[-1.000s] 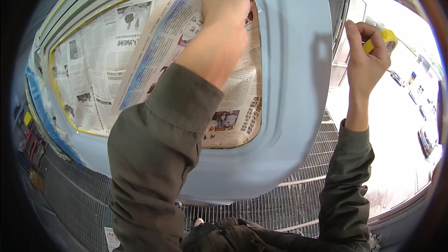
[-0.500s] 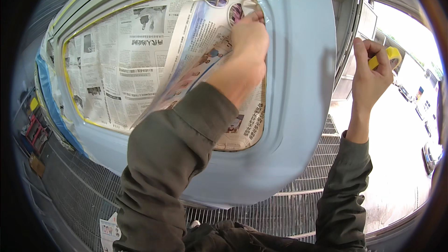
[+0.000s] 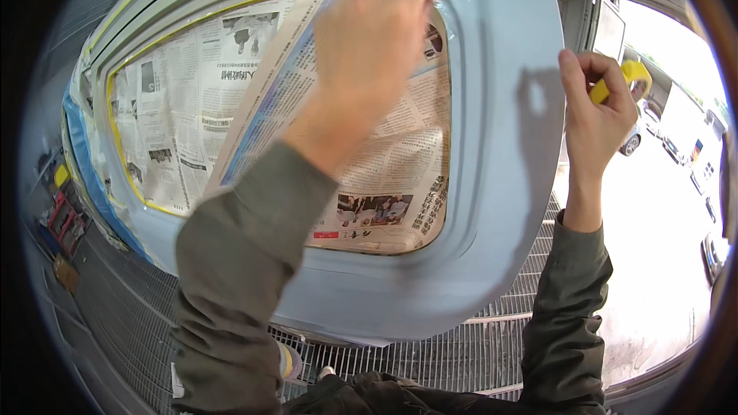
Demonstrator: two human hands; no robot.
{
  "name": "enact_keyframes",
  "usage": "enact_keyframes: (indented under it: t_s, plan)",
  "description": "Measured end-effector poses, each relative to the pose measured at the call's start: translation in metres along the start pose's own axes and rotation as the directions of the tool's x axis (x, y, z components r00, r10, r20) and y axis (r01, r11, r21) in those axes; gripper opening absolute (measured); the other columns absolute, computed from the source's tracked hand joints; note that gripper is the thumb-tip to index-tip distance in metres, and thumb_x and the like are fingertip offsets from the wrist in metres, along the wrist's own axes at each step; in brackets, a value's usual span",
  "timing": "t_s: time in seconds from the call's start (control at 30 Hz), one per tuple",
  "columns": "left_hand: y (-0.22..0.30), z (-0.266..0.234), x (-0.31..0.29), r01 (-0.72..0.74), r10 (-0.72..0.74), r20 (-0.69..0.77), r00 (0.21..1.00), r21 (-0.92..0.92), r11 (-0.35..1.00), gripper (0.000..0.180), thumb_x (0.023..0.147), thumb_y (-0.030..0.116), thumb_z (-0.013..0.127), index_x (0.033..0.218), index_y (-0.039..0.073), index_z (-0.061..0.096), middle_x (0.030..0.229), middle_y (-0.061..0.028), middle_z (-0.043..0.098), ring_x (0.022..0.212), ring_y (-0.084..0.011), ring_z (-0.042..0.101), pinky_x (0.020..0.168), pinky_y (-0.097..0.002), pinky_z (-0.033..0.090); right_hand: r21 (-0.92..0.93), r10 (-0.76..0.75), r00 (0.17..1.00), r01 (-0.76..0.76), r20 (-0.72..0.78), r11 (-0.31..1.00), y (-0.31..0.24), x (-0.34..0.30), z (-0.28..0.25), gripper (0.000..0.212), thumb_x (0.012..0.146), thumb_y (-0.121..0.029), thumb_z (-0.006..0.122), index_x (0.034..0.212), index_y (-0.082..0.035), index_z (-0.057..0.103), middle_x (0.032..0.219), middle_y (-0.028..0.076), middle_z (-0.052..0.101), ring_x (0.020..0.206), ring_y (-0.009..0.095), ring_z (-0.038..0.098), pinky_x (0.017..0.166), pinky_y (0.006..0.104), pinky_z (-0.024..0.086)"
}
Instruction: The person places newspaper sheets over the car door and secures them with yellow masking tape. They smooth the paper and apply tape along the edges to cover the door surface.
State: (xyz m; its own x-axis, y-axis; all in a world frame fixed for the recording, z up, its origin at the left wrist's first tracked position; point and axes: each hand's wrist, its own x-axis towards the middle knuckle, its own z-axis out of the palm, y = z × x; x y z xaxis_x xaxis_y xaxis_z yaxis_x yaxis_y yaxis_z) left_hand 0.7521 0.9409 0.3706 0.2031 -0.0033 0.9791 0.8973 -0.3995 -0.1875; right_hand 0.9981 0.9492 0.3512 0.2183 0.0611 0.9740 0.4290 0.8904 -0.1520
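Your left hand (image 3: 373,42) (too blurred to tell whether it pinches anything) is at the far edge of the rectangular black-and-white and coloured printed newspaper (image 3: 392,157), framed by the pale blue painted metal panel (image 3: 503,154). At right, your right hand (image 3: 598,119) curls around the yellow ring-shaped tape roll (image 3: 636,73).

L hand (image 3: 377,34) over newspaper (image 3: 384,165) in lt blue panel (image 3: 503,146), R hand (image 3: 596,115) w/ yellow tape roll (image 3: 633,71)
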Motion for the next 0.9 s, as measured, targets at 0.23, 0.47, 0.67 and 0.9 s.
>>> enact_keyframes:
  t_s: [0.23, 0.47, 0.67, 0.9]
  plan:
    - [-0.056, -0.010, 0.071, -0.475, 0.422, 0.353, 0.835, 0.078, 0.876, 0.015, 0.083, 0.017, 0.069, 0.082, 0.002, 0.069, 0.085, -0.0146, 0.070, 0.081, -0.0341, 0.070, 0.072, -0.0449, 0.058, -0.063, -0.025, 1.000, 0.025, -0.002, 0.998, -0.032, -0.013, -0.002, 0.016, 0.087, -0.013, 0.079, 0.081, -0.003, 0.068, 0.076, -0.004, 0.065, 0.066, 0.005, 0.050, 0.059, 0.0223, 0.040]
    - [-0.074, 0.004, 0.079, -0.653, 0.616, 0.324, 0.718, 0.007, 0.757, 0.014, 0.081, 0.014, 0.067, 0.076, 0.000, 0.069, 0.079, -0.0183, 0.069, 0.075, -0.0375, 0.070, 0.070, -0.0467, 0.057, -0.151, -0.072, 0.997, 0.074, 0.019, 0.986, -0.053, -0.024, -0.005, 0.014, 0.088, -0.010, 0.078, 0.083, -0.002, 0.068, 0.076, -0.004, 0.065, 0.067, 0.004, 0.051, 0.065, 0.0203, 0.042]
    - [-0.070, -0.007, 0.069, -0.565, 0.528, 0.275, 0.803, 0.071, 0.822, 0.013, 0.083, 0.010, 0.065, 0.079, -0.001, 0.071, 0.083, -0.0195, 0.071, 0.081, -0.0387, 0.072, 0.075, -0.0490, 0.057, -0.329, -0.209, 0.974, 0.227, 0.091, 0.916, -0.067, -0.029, -0.024, 0.013, 0.090, -0.013, 0.081, 0.088, -0.003, 0.073, 0.079, -0.004, 0.067, 0.072, 0.004, 0.053, 0.071, 0.0199, 0.044]
    - [-0.130, -0.127, -0.043, 0.146, -0.113, 0.126, 0.986, -0.298, 0.943, 0.025, 0.094, 0.025, 0.073, 0.103, 0.002, 0.073, 0.100, -0.0095, 0.075, 0.091, -0.0184, 0.070, 0.076, -0.0323, 0.055, -0.360, 0.007, 0.988, 0.051, 0.156, 0.931, -0.088, -0.091, -0.033, 0.011, 0.093, -0.008, 0.078, 0.090, -0.002, 0.070, 0.080, -0.003, 0.065, 0.072, 0.003, 0.053, 0.065, 0.0183, 0.042]
